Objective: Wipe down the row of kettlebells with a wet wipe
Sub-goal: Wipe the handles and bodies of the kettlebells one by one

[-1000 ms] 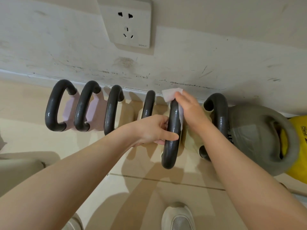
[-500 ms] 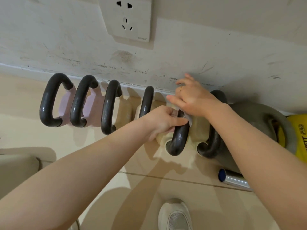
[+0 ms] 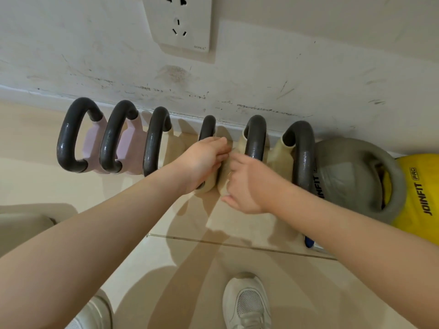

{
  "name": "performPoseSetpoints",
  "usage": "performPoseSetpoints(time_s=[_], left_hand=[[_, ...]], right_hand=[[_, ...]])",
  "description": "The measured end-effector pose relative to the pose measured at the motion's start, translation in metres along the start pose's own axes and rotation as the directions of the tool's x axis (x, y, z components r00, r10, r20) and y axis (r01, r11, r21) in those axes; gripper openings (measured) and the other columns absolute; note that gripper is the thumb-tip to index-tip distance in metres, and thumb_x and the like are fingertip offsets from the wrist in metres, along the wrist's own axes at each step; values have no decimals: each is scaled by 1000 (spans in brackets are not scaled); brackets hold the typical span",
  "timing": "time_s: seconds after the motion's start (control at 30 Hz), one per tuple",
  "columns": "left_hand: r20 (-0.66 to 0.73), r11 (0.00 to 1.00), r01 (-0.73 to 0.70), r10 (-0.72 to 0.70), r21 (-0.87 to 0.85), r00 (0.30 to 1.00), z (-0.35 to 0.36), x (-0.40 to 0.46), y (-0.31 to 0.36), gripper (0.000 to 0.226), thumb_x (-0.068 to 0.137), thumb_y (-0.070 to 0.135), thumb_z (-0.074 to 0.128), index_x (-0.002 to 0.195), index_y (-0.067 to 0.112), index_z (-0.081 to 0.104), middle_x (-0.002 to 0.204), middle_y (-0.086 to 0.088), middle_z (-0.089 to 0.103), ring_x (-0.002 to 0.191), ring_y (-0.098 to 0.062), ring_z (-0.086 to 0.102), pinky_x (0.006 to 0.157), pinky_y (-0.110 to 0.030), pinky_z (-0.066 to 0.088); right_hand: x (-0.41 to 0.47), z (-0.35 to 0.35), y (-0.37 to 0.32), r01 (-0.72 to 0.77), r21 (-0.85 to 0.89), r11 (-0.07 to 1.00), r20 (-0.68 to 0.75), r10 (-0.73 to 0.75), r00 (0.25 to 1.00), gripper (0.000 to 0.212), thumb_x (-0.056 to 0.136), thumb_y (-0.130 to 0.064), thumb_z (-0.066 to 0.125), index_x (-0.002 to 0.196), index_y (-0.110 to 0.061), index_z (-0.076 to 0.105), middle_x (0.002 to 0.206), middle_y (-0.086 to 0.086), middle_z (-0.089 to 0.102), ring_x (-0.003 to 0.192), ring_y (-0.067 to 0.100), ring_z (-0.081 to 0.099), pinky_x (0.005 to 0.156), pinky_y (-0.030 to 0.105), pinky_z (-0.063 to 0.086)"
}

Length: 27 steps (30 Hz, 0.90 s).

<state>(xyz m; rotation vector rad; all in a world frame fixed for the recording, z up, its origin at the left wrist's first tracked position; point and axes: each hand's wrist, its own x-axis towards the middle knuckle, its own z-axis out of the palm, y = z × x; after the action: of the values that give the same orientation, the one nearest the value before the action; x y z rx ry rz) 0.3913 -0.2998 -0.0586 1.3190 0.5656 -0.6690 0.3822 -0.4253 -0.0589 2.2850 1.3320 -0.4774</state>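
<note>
While wipe is hidden, right hand [image 3: 249, 184] fingers [image 3: 234, 162] seemingly touch kettlebell [image 3: 255, 141].

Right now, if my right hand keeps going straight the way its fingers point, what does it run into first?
The right hand points left, into the gap between two cream kettlebells. The left hand, gripping the fourth kettlebell, looks first in line, already about touching. Depth is unclear; no wipe is visible.
</note>
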Motion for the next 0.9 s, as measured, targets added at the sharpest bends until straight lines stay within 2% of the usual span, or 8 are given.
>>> performPoseSetpoints(time_s=[0.07,0.17,0.33,0.43,0.53,0.73,0.8,0.9], left_hand=[[13,1000,-10,10,25,1000,-1,-1,-1,20,99,27,37,108,18,52,115,-1,59,121,-15,49,98,-25,37],[22,999,-9,8,38,1000,-1,-3,2,48,99,33,35,140,8,35,143,-10,47,132,-20,43,102,-26,32],[-30,1000,3,-2,17,1000,6,-11,6,52,98,37,36,137,2,41,128,-15,58,116,-22,54,98,-28,39],[-4,997,40,-39,63,999,8,-15,1,52,96,41,38,132,4,47,119,-15,61,119,-27,55,106,-35,39],[20,995,48,-50,92,999,7,-19,-2,55,95,42,39,134,3,46,128,-16,57,123,-26,52,110,-37,35],[6,997,38,-39,62,999,0,-18,-3,52,96,41,37,131,4,47,128,-17,58,123,-27,52,109,-37,37],[6,1000,5,-5,20,1000,3,-19,-3,46,97,37,37,126,4,51,117,-14,63,113,-25,58,99,-32,45],[-26,991,-110,109,-77,994,9,-20,7,30,97,28,39,111,9,58,97,-6,69,92,-17,65,83,-28,53]], right_hand=[[-5,-5,3,-104,-1,995,-46,104,994,54,95,-38,25,74,-24,73,72,0,70,93,26,56,115,49,13],[-5,-3,-12,-85,-70,994,56,89,994,40,93,-26,30,93,-17,68,93,5,68,103,31,49,113,49,13],[4,-2,-42,-81,-376,923,233,178,956,29,93,-15,39,107,-7,63,101,14,64,107,40,48,107,57,19],[13,15,-66,28,-466,884,363,162,918,6,79,4,51,78,4,57,62,18,49,64,36,47,97,60,34],[14,31,-73,97,-520,849,373,124,919,7,69,13,53,72,8,51,57,23,44,57,40,40,91,53,41],[13,67,-72,10,-666,746,137,110,984,45,75,-5,63,120,1,57,119,19,62,118,40,51,105,68,8],[5,60,-60,-204,-465,862,-80,189,979,39,82,-24,60,120,-16,62,121,4,65,123,26,50,109,63,-5],[-12,60,-42,-500,64,864,-471,468,748,42,92,-40,35,128,-30,54,132,-13,57,132,6,37,114,46,-6]])
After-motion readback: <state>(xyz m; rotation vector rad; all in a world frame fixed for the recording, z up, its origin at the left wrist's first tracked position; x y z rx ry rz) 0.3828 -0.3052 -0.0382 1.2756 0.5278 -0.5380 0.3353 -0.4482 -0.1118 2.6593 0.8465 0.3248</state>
